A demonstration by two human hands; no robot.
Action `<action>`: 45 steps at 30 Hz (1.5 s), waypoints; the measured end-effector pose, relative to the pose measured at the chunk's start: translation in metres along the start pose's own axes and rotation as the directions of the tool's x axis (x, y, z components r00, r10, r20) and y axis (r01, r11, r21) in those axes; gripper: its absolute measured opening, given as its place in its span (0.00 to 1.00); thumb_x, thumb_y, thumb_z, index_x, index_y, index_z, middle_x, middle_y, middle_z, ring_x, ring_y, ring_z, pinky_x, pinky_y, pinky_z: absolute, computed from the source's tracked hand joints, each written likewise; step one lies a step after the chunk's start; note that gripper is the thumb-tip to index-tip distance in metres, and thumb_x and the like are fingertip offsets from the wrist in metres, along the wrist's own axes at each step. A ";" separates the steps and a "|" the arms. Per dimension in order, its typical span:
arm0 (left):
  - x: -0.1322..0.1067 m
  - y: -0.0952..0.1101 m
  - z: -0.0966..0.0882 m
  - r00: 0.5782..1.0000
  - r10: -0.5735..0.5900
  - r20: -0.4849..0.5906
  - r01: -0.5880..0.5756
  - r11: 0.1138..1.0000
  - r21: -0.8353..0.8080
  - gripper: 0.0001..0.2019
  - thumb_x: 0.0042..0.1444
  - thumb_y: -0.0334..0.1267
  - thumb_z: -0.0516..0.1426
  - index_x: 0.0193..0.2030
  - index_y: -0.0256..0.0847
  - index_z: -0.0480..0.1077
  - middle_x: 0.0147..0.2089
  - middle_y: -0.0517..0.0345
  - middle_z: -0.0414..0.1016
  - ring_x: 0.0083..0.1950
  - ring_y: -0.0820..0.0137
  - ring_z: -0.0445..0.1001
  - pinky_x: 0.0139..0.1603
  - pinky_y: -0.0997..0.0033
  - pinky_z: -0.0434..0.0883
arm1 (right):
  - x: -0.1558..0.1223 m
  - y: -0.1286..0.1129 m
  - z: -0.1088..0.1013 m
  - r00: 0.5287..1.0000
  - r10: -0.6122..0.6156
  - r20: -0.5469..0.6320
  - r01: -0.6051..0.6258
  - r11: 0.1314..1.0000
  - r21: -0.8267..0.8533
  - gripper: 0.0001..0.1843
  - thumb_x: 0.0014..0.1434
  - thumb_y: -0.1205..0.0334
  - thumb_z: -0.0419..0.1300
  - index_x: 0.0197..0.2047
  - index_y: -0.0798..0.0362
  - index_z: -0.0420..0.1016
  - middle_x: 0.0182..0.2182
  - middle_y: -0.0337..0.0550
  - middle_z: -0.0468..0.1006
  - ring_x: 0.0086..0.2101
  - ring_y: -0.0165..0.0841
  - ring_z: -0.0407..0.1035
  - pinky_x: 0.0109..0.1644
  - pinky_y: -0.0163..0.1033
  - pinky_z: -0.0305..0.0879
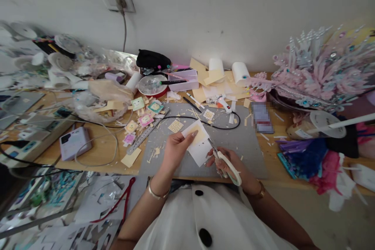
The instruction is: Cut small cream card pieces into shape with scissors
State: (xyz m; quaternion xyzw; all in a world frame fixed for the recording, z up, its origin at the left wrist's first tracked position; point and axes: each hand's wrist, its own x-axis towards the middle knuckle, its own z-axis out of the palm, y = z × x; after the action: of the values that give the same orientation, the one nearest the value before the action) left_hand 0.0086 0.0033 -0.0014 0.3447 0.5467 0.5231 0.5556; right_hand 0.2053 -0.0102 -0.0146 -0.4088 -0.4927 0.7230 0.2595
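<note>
My left hand [175,149] pinches a sheet of white and cream paper [199,142] above a grey cutting mat [249,152]. My right hand [225,162] grips white-handled scissors [227,164], whose blades touch the paper's right edge. Both hands hover over the mat's near edge, close to my white garment.
Paper scraps, small square face cut-outs [145,119], a metal ruler [146,133], a black cable [222,125] and a glue gun [224,104] lie on the wooden table. A purple device [74,140] is at left, a pink feathered ornament [316,74] and cup [316,125] at right.
</note>
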 end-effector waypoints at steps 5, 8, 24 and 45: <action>-0.002 0.002 -0.002 1.000 0.007 0.000 -0.007 1.000 0.012 0.16 0.46 0.49 0.66 0.28 0.35 0.79 0.24 0.58 0.75 0.24 0.75 0.66 0.24 0.76 0.63 | 0.000 -0.004 0.004 1.000 -0.009 -0.026 0.009 1.000 0.009 0.31 0.46 0.36 0.66 0.40 0.54 0.70 0.30 0.44 0.75 0.22 0.29 0.69 0.19 0.30 0.57; -0.003 0.001 -0.003 1.000 0.001 0.008 -0.001 1.000 0.021 0.16 0.46 0.49 0.66 0.27 0.35 0.78 0.24 0.58 0.75 0.24 0.75 0.66 0.25 0.76 0.63 | 0.001 -0.003 0.004 0.999 0.007 -0.033 -0.007 1.000 0.010 0.29 0.46 0.37 0.67 0.40 0.53 0.70 0.28 0.41 0.73 0.23 0.30 0.70 0.18 0.29 0.56; -0.001 0.002 -0.005 1.000 -0.001 -0.008 0.002 1.000 0.022 0.16 0.44 0.49 0.67 0.28 0.35 0.79 0.25 0.57 0.76 0.24 0.75 0.66 0.25 0.77 0.63 | 0.003 -0.001 0.003 0.998 0.029 -0.047 -0.025 0.997 0.079 0.29 0.43 0.40 0.70 0.38 0.53 0.72 0.26 0.38 0.71 0.20 0.23 0.61 0.18 0.29 0.55; -0.001 0.010 -0.004 1.000 -0.004 -0.015 0.005 1.000 0.031 0.16 0.43 0.49 0.67 0.27 0.36 0.79 0.27 0.56 0.78 0.24 0.74 0.68 0.25 0.76 0.64 | 0.003 0.007 0.002 0.996 0.005 -0.088 0.001 0.997 0.076 0.25 0.44 0.43 0.71 0.37 0.54 0.74 0.22 0.34 0.67 0.20 0.24 0.62 0.16 0.28 0.56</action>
State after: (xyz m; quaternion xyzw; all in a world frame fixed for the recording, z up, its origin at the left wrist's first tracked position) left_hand 0.0028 0.0034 0.0079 0.3481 0.5597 0.5158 0.5472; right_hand 0.2022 -0.0111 -0.0218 -0.4306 -0.4526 0.7227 0.2956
